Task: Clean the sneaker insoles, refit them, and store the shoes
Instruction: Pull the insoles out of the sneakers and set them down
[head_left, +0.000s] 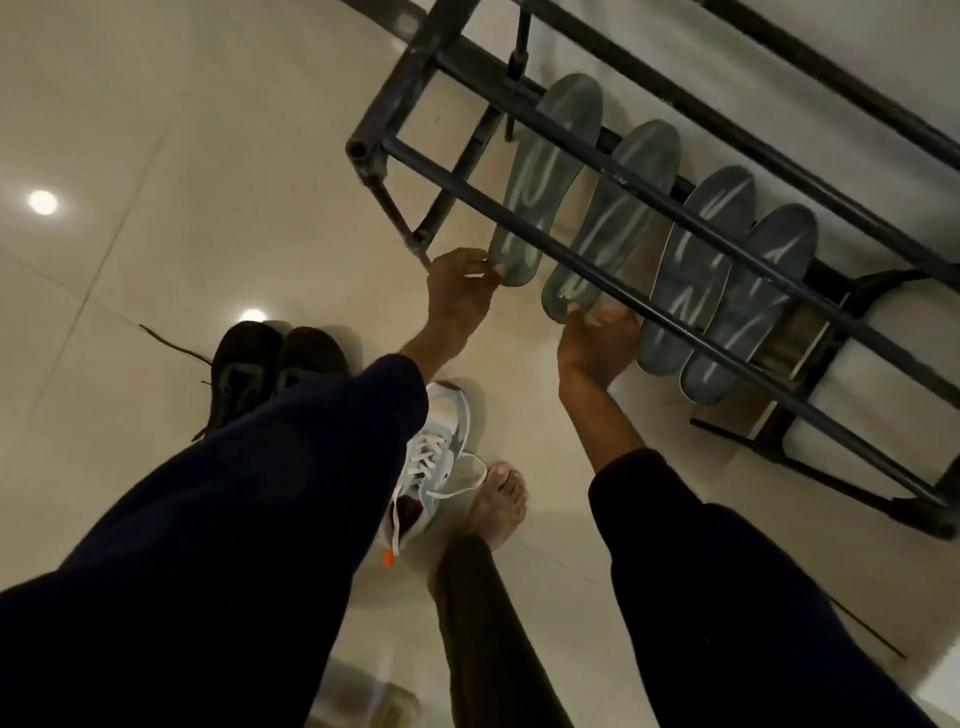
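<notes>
**Both hands on insoles laid across the rack**

Head view:
- Looking steeply down. A dark metal shoe rack (415, 78) runs across the upper right.
- Four grey insoles lie side by side across its rails, patterned side up. They are the first insole (545, 171) at the left, then the second insole (618, 208), third insole (685, 296) and fourth insole (748, 322).
- The third and fourth overlap slightly at their near ends.
- Left hand (462, 291) is at the near end of the first insole. Its thumb and fingers are curled and pinch that edge.
- Right hand (597, 343) is at the near end of the second insole. The fingers wrap up from below and the fingertips show over the edge, so it grips the insole.
- Both insoles lie on the rack, under a front rail. I cannot tell whether either is lifted.
- Both arms are in dark sleeves (260, 493), reaching forward.
- A pair of black sneakers (275, 369) stands on the floor at the left, partly behind the left sleeve.
- A white sneaker (436, 452) with loose white laces and an orange tag lies between the arms, just beside a bare foot (498, 499). Only one white shoe is clearly visible, and the sleeve hides the rest.
- The floor (156, 130) is glossy pale tile with lamp reflections.
</notes>
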